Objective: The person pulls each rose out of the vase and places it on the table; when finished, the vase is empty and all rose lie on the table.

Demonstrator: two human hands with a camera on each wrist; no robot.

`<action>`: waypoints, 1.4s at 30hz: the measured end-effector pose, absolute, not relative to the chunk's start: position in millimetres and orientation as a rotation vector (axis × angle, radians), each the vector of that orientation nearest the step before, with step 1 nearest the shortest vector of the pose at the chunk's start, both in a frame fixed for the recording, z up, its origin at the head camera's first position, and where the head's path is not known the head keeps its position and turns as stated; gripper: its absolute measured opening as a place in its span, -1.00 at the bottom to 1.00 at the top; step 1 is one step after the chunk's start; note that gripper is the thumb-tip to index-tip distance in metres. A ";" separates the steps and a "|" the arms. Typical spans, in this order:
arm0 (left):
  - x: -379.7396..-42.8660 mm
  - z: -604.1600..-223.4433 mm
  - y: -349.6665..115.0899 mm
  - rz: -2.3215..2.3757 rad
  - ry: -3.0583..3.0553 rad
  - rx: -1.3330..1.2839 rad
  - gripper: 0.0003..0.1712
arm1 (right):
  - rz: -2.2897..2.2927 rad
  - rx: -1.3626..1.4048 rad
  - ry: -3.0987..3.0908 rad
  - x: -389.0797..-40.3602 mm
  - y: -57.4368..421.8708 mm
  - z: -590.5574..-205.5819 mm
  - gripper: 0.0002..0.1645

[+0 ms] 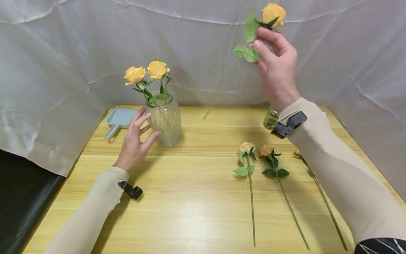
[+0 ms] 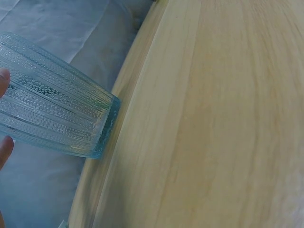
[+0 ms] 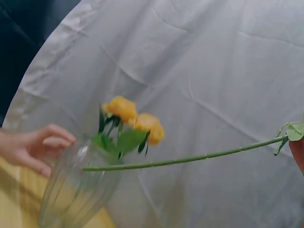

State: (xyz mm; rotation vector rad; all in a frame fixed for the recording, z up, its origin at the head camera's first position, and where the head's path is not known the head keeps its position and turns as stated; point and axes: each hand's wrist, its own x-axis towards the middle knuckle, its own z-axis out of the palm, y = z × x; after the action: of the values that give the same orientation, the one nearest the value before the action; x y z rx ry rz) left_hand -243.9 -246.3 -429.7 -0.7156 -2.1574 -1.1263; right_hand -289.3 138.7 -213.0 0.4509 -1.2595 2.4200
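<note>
My right hand [image 1: 280, 67] is raised at the upper right and pinches a yellow artificial rose [image 1: 273, 14] by the stem, just under its bloom. In the right wrist view the rose's long green stem [image 3: 199, 157] points left, its tip in front of the vase near the rim. A ribbed clear glass vase [image 1: 169, 123] stands upright at the back left of the table, with two yellow roses [image 1: 158, 70] in it. Beside the vase, my left hand [image 1: 134, 143] has its spread fingers and thumb at the glass; whether all of them touch cannot be told.
Three more roses [image 1: 251, 197] lie on the wooden table [image 1: 177, 197] at the right, the outermost partly under my right arm. A small jar [image 1: 270, 119] stands behind my right wrist. Behind my left hand lies a light blue dustpan [image 1: 122, 116]. Grey cloth [image 1: 206, 53] hangs along the back.
</note>
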 end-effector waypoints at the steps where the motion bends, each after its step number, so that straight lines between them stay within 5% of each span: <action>1: -243.9 -429.5 -246.2 -1.128 -2.156 -0.716 -0.16 | 2.440 0.436 -1.270 -287.4 142.7 -215.9 -0.72; 15: -243.4 -428.7 -246.9 -1.132 -2.158 -0.721 -0.17 | 2.487 0.280 -1.765 -244.2 177.2 -269.6 -0.68; 25: -243.5 -428.0 -249.0 -1.130 -2.157 -0.714 -0.17 | 2.411 0.305 -2.180 -215.3 171.0 -308.7 -0.77; 42: -244.2 -429.3 -250.0 -1.149 -2.163 -0.713 -0.16 | 2.102 0.301 -2.715 -186.5 147.8 -364.4 -0.61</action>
State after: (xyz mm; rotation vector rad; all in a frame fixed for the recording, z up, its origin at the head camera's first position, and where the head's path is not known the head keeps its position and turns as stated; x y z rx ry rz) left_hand -244.2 -250.0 -429.3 -0.7127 -2.1628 -1.1486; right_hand -186.5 147.8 -364.4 0.3008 -2.7145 2.1023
